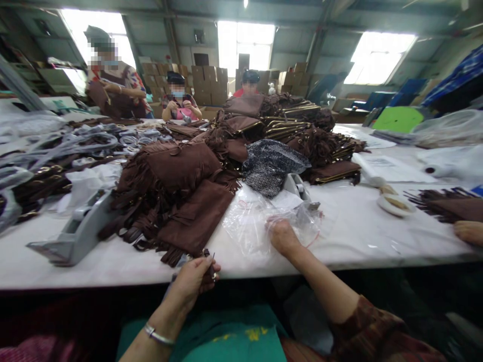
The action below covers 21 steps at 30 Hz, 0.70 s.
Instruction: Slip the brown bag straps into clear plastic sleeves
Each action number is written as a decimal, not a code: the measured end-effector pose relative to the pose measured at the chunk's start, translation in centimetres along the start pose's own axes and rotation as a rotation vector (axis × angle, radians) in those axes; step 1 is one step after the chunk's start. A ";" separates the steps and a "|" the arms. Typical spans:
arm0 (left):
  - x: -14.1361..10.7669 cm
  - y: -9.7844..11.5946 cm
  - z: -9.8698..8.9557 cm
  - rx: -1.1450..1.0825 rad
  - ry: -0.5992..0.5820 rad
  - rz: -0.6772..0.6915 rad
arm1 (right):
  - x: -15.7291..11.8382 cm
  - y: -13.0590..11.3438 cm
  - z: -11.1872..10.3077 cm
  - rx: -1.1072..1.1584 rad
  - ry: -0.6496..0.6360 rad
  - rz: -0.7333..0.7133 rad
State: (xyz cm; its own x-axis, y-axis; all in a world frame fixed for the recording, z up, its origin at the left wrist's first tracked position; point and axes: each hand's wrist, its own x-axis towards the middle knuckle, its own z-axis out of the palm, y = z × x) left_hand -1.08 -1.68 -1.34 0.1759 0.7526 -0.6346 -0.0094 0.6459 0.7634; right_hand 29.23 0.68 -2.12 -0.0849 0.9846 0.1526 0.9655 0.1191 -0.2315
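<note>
At the table's front edge my left hand [198, 275] is closed around a small dark brown strap piece [211, 269] with shiny metal parts. Just beyond it lies a brown fringed bag [202, 216], against a pile of similar bags [181, 163]. My right hand [284, 236] reaches onto a clear plastic bag [245, 221] with thin red lines. Its fingers are partly covered by the film, so what they hold, if anything, cannot be made out. Behind the plastic sit a black-and-white speckled cloth [267, 168] and a grey tape dispenser [300, 188].
Another grey tape dispenser [75, 231] stands at the left. Plastic-wrapped straps [86, 143] spread behind it. A heap of zipped brown bags [287, 115] rises at the back centre. Rolls of tape [394, 205] lie right. Another person's hand [470, 232] rests at the right edge. Co-workers sit and stand across the table.
</note>
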 end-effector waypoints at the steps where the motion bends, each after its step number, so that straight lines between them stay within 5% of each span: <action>1: 0.0 0.0 -0.1 -0.007 -0.005 -0.003 | -0.7 0.0 -0.4 0.012 0.056 0.022; 3: 0.1 0.0 -0.2 -0.037 -0.017 -0.012 | -2.2 -0.2 -1.5 0.145 0.200 0.101; 6: 0.2 0.0 -0.4 -0.126 -0.045 -0.031 | -4.4 -1.9 -3.1 0.707 0.283 0.305; 9: 0.0 0.0 -0.3 -0.228 -0.093 -0.036 | -5.8 -5.6 -3.8 1.295 0.098 0.459; 11: -0.1 0.0 -0.2 -0.290 -0.130 -0.042 | -6.1 -8.4 -3.5 1.446 -0.042 0.478; 17: -0.8 0.1 -0.9 -0.464 -0.310 -0.106 | -4.0 -13.6 0.1 1.287 -0.181 0.467; 21: -1.4 0.0 -1.7 -0.520 -0.344 -0.070 | -2.3 -14.0 1.5 0.909 -0.149 0.241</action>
State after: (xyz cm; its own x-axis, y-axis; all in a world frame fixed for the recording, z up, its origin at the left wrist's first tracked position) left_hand -2.95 -2.51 -0.64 0.4993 0.6778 -0.5397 -0.4489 0.7352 0.5079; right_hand 15.58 -3.02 -0.70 0.0010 0.9943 -0.1063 0.4053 -0.0976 -0.9090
